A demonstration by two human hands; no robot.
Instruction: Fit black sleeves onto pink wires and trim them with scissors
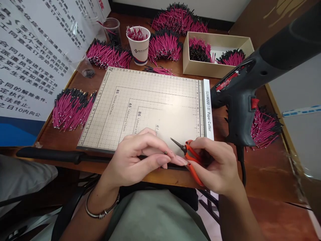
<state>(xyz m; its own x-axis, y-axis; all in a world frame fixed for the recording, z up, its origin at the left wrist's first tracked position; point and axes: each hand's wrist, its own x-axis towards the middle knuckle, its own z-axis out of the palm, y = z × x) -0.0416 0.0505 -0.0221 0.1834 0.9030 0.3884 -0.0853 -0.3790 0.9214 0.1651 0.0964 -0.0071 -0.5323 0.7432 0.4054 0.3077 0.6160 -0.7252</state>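
Note:
My left hand (140,157) is closed in front of the paper cutter, thumb and forefinger pinching a small dark piece with a round open end (166,152). It resembles the black sleeve on the nearby wires, but most of it is hidden by my fingers. My right hand (217,164) is wrapped around the orange handles of small needle-nose pliers (193,157). Their thin dark jaws point up and left over the board, apart from the dark piece. The fingertips of both hands meet near the lower handle. Beneath and beyond lies the cream gridded paper cutter board (150,90).
Bundles of pink wires with black sleeves (72,108) lie left and behind. A paper cup (139,50), clear plastic cups (112,30) and an open box (208,68) hold more. A heat gun (240,97) stands at right; the cutter's black handle (50,154) runs along the front.

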